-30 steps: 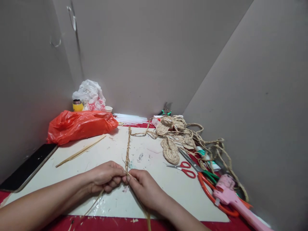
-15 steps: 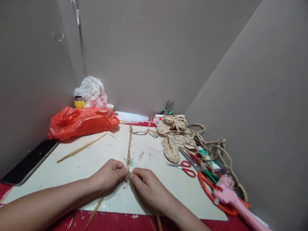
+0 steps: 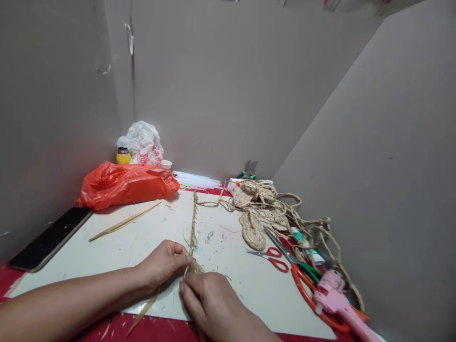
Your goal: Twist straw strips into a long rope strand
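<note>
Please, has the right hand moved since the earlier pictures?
Yes. Judged against the white board, the right hand has moved closer to the board's near edge, and slightly left.

A thin tan braid (image 3: pixel 194 223) stretches nearly straight over white board (image 3: pixel 117 251).

Your one camera rides on your head, looking forward and down from arm's reach. Your left hand (image 3: pixel 166 264) and right hand (image 3: pixel 215 300) reach in from the lower edge, close to the lens, over the white board (image 3: pixel 147 232). The view spreads wide, from the phone (image 3: pixel 50 240) at left to the glue gun (image 3: pixel 333 299) at right, and the gray back wall (image 3: pixel 213 85) fills much of the upper half.
</note>
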The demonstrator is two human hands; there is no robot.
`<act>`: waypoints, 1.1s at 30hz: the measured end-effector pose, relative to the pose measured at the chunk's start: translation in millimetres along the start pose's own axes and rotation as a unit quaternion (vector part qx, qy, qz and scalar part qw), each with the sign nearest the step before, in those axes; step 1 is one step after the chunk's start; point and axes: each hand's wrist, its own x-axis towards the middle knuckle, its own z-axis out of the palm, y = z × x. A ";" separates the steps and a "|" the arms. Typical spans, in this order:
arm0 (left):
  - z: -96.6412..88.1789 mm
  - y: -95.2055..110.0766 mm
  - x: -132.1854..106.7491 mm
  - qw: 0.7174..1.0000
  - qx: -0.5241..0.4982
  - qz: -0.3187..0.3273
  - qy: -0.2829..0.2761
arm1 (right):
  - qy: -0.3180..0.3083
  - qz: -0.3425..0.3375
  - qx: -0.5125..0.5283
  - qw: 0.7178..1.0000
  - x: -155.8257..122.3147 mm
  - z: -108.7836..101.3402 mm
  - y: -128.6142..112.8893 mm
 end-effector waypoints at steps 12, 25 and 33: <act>-11.7 2.0 1.8 0.992 -0.047 0.025 -0.116 | 0.019 0.092 0.332 0.939 24.5 -10.3 23.9; -17.3 -0.6 6.7 0.988 0.127 0.027 -0.083 | -0.092 0.184 0.432 0.878 32.5 -10.7 27.0; -16.9 11.1 -4.7 0.922 0.370 0.107 -0.045 | 0.005 0.207 0.431 0.879 26.6 2.8 20.2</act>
